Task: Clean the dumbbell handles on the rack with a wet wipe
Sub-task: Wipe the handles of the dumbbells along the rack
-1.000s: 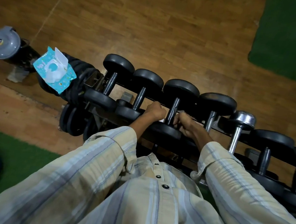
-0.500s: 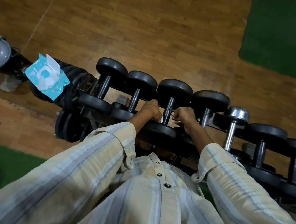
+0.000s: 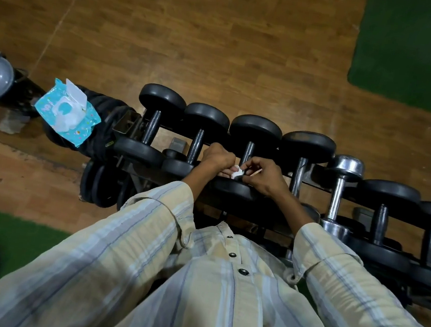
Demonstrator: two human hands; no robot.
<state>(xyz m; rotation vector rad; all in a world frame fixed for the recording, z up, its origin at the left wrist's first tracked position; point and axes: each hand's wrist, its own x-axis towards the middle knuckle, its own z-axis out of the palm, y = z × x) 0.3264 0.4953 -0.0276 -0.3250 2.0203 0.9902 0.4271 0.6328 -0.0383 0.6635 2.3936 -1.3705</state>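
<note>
Two hands, left hand (image 3: 216,158) and right hand (image 3: 266,178), pinch a small white wet wipe (image 3: 237,173) between them at frame centre, beside the third dumbbell's handle (image 3: 247,150) on the rack (image 3: 130,125).

The dumbbells (image 3: 254,140) look like dull black rubber, but one dumbbell (image 3: 341,192) is shiny metal. The floor (image 3: 195,41) is smooth brown wood. The shirt (image 3: 221,297) is soft striped cloth. The wipe pack (image 3: 67,111) is shiny plastic.

I see black dumbbells (image 3: 255,130), one chrome dumbbell (image 3: 345,166), a white wipe (image 3: 236,173), a turquoise wipe pack (image 3: 66,113), my cream-and-blue striped shirt (image 3: 195,294).
</note>
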